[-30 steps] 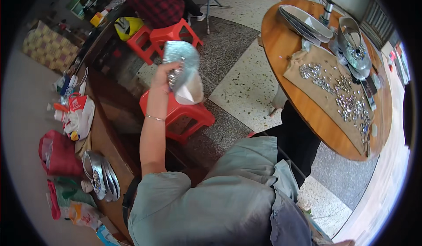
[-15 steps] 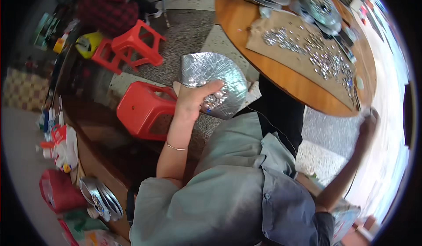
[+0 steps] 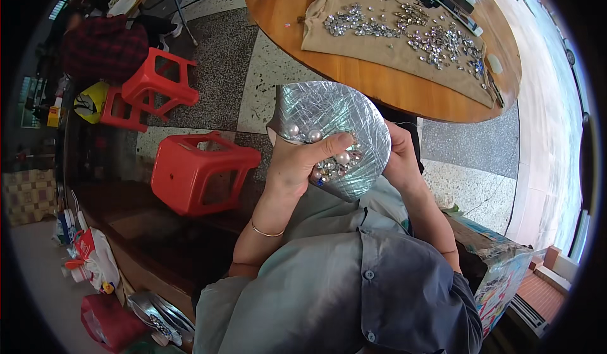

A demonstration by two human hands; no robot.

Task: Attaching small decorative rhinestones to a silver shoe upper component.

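The round wooden table (image 3: 379, 79) fills the upper part of the view, and a beige cloth (image 3: 404, 50) lies on it with many small shiny silver pieces (image 3: 436, 38) spread over it. On the speckled floor (image 3: 215, 57) to the left stand red plastic stools; the nearest red stool (image 3: 202, 170) is just beside the person's left forearm, and two more are further away.

In the middle, in front of the person's chest, both hands hold a round silver plate (image 3: 332, 133) that is wrapped in shiny foil and tilted toward the camera. The left hand (image 3: 297, 164) has its grip closed on the lower left edge of the plate, with the thumb lying across its face. The right hand (image 3: 401, 158) is mostly behind the right edge of the plate; it seems to grip this edge, but its fingers are hidden. Several small pearl-like beads (image 3: 329, 158) lie on the plate, just beside the left thumb.
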